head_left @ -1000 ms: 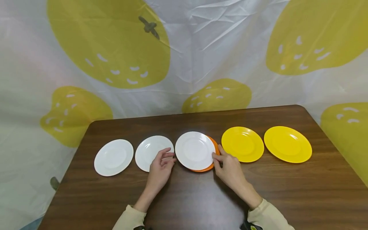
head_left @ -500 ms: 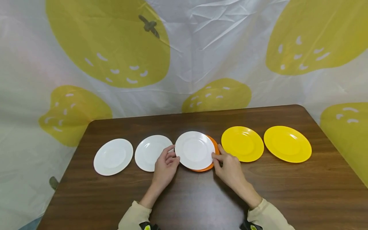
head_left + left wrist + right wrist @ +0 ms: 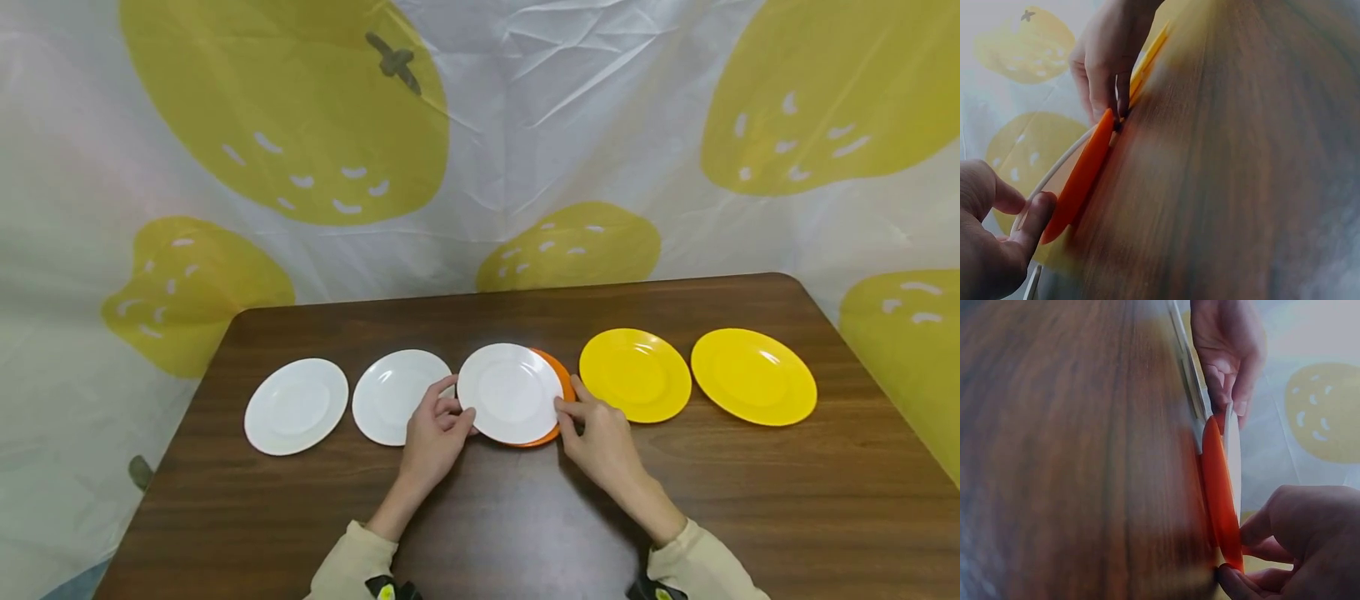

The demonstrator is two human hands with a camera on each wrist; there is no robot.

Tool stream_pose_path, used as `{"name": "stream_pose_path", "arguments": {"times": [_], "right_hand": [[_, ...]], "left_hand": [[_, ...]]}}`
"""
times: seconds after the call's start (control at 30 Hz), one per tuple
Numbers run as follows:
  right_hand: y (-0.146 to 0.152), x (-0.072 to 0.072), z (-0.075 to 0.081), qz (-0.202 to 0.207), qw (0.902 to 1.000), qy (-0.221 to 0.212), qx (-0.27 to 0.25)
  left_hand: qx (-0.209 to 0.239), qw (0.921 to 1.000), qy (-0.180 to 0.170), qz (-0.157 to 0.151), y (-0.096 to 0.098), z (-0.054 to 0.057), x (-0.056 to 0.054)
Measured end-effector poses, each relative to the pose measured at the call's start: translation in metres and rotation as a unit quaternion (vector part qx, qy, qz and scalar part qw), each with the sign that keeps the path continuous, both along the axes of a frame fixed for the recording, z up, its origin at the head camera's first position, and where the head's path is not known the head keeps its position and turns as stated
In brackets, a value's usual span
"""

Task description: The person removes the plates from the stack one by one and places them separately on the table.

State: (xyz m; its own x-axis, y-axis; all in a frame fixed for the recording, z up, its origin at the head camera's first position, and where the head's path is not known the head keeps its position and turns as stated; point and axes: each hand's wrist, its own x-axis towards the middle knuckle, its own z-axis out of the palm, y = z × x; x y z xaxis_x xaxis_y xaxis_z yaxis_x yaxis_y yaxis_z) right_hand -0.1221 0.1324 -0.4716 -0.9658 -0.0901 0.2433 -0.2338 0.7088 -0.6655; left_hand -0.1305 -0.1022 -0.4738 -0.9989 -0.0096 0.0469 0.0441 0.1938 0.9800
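Observation:
In the head view, a white plate (image 3: 510,393) lies over an orange plate (image 3: 557,375) whose right side shows. My left hand (image 3: 435,433) pinches the white plate's left rim, with the thumb on top. A gap separates the two plates on that side in the left wrist view, where the white rim (image 3: 1063,161) stands above the orange plate (image 3: 1082,181). At the right edge my right hand (image 3: 603,437) pinches the orange rim, one fingertip also at the white rim. The right wrist view shows its thumb (image 3: 1235,581) low beside the orange plate (image 3: 1219,494).
Two more white plates (image 3: 296,408) lie to the left on the brown table (image 3: 517,517), the nearer one partly behind my left hand. Two yellow plates (image 3: 635,375) lie to the right, the first close to my right fingers. A lemon-print cloth (image 3: 480,167) hangs behind the table.
My left hand has moved right from beside the white plate and taken hold of its left rim. The right hand has stayed at the right edge.

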Motion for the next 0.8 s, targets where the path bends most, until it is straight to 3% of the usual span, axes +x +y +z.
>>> {"name": "stream_pose_path", "arguments": {"times": [0.53,0.8], "right_hand": [[-0.001,0.000,0.001,-0.004,0.9999,0.005,0.010],[-0.001,0.001,0.001,-0.005,0.9998,0.000,0.021]], "left_hand": [[0.014,0.9995,0.022,0.018,-0.006,0.001,-0.003],[0.069,0.9970,0.010,0.032,-0.016,0.006,-0.008]]}}
